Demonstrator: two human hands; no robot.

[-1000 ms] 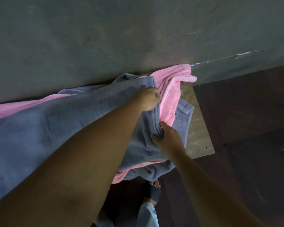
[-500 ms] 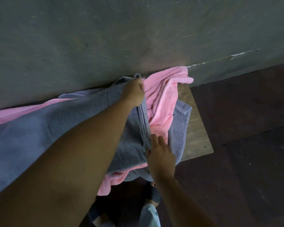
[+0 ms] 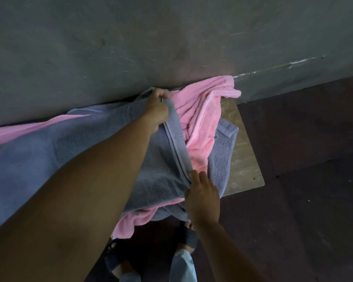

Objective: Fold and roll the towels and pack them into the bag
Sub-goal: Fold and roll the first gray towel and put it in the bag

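Fingers (image 3: pixel 159 92) of the left hand (image 3: pixel 157 107) curl tightly round the far corner of the grey towel (image 3: pixel 49 151), close by the wall (image 3: pixel 171 37). At the near end of the same doubled hem, the right hand (image 3: pixel 202 197) pinches the cloth. The 2 hands hold that hem stretched over a crumpled pink towel (image 3: pixel 200 123) on the wooden table (image 3: pixel 243 155).
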